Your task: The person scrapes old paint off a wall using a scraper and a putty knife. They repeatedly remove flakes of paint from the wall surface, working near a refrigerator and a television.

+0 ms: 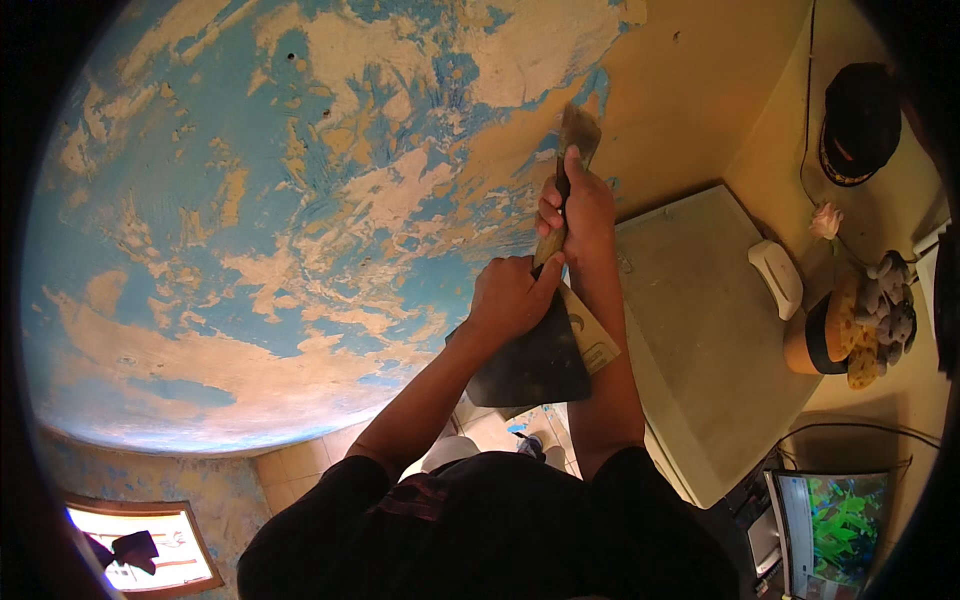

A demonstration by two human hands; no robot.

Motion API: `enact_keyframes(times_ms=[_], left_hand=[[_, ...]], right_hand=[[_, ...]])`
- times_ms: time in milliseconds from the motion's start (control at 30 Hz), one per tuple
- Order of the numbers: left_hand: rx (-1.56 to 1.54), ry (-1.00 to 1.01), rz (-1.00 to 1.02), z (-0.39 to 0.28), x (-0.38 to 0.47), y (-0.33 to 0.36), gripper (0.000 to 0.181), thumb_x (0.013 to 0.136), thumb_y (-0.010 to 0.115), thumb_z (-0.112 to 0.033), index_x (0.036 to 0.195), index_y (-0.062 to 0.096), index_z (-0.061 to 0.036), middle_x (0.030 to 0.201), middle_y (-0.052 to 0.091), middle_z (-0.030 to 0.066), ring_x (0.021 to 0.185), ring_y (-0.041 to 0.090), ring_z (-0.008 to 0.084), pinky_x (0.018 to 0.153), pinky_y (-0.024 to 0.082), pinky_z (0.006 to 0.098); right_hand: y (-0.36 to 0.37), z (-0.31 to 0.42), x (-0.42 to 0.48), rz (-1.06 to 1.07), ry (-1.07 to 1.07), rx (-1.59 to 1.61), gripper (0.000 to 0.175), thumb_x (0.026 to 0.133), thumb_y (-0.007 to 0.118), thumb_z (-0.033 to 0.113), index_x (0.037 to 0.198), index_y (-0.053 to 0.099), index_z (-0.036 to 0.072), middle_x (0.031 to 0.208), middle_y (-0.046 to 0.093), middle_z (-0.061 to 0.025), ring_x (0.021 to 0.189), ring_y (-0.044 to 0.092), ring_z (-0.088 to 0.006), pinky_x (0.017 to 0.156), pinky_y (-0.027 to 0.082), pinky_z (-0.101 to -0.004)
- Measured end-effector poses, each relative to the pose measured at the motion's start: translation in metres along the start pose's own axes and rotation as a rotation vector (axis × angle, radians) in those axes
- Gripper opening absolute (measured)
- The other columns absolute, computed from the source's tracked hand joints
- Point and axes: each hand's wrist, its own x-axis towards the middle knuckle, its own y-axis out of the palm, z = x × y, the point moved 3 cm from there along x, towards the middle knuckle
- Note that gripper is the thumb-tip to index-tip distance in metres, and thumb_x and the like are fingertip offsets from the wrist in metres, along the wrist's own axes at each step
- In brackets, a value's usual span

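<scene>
A scraper [579,135] with a worn, flat metal blade is gripped in my right hand [589,206], thumb along its shank. Its blade lies against or just off the wall [360,187], where blue paint has flaked to yellow and pale layers. Below, my left hand [514,292] is closed around the lower end of the scraper's handle. Under my left wrist shows a dark flat panel [532,367]; what it belongs to is unclear. A pale yellow card or label with print [589,330] sticks out beside it, partly behind my right forearm.
At right stands a large pale flat-topped appliance or cabinet [697,322] with a white device [776,279] on it. Beyond are a pot with a soft toy [817,337], a pink flower [826,220], a black cap [861,124] and a lit monitor [836,525]. Paint flakes [517,428] lie on the tiled floor.
</scene>
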Motion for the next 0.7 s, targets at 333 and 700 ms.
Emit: enact_keyframes(times_ms=[333, 700], left_hand=[[0.077, -0.008, 0.073, -0.046, 0.052, 0.004, 0.052, 0.092, 0.052, -0.039, 0.071, 0.062, 0.0068, 0.064, 0.057, 0.0294, 0.066, 0.060, 0.0468, 0.060, 0.046, 0.0493], [0.087, 0.044, 0.042, -0.081, 0.095, 0.002, 0.055, 0.091, 0.051, -0.044, 0.074, 0.062, 0.0068, 0.069, 0.059, 0.0298, 0.071, 0.061, 0.0465, 0.066, 0.048, 0.0494]], right_hand=[[-0.002, 0.085, 0.026, 0.080, -0.094, 0.016, 0.052, 0.095, 0.053, 0.049, 0.064, 0.040, 0.010, 0.050, 0.035, -0.0014, 0.040, 0.036, -0.0156, 0.040, 0.036, -0.0337], [-0.001, 0.140, 0.056, 0.137, -0.138, 0.052, 0.049, 0.098, 0.050, 0.045, 0.066, 0.040, 0.010, 0.054, 0.035, 0.0003, 0.042, 0.034, -0.0133, 0.043, 0.036, -0.0324]])
